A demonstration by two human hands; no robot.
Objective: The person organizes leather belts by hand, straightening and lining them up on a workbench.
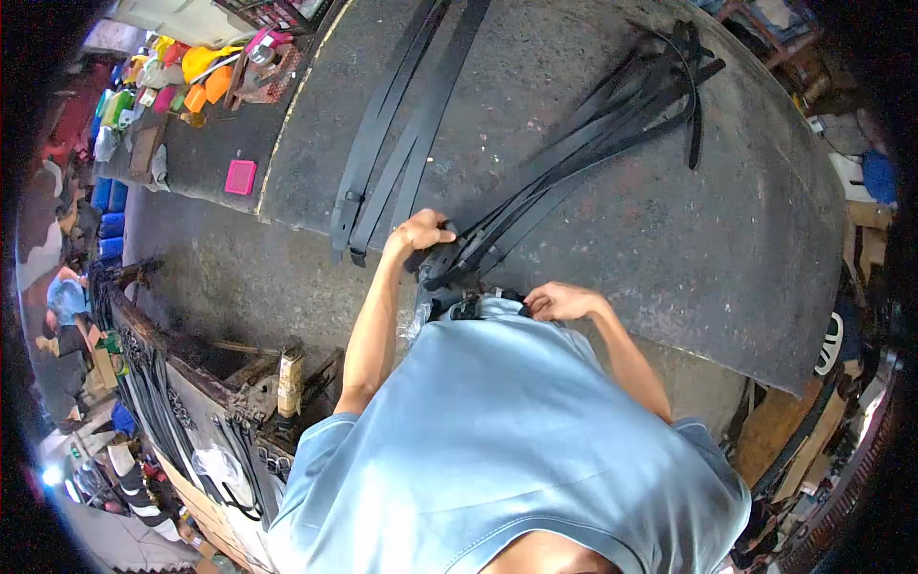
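Observation:
My left hand (419,232) is closed around the near ends of a bundle of black straps (583,143) at the front edge of the dark worktable (669,249). The bundle fans out across the table toward the far right. My right hand (559,300) is curled at the table's edge by my chest, touching a small dark piece (469,308) that my light blue shirt partly hides. A second group of long black straps (402,124) lies to the left, its ends hanging over the table edge.
A pink block (240,177) and several colourful bottles (191,81) sit on a lower surface at the far left. A rack with hanging black straps and buckles (182,421) stands at my lower left. Another person (65,301) is at the far left.

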